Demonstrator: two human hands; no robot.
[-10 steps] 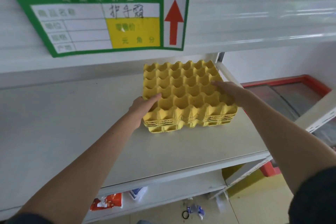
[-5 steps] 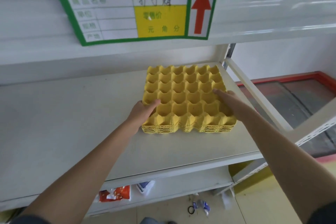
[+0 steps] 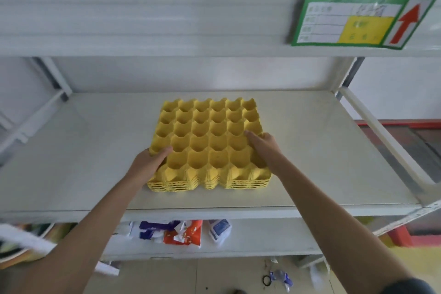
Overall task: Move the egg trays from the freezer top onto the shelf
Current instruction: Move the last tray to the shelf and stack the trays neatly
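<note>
A stack of several yellow egg trays lies flat on the white middle shelf, near its front edge. My left hand grips the stack's front left corner, thumb on top in a cup. At the right edge my right hand lies over the top tray, fingers curled on the cups. Part of the freezer top, red-rimmed with a dark glass lid, shows past the shelf's right end.
The upper shelf overhangs close above, with a green price label on its front and bags on top. Slanted white braces close the shelf's right side. Snack packets lie on the lower shelf.
The view has swung left, so the stack and label now sit further right relative to the shelf's frame. The trays have gone from tilted to lying flat on the shelf; both hands keep their hold.
</note>
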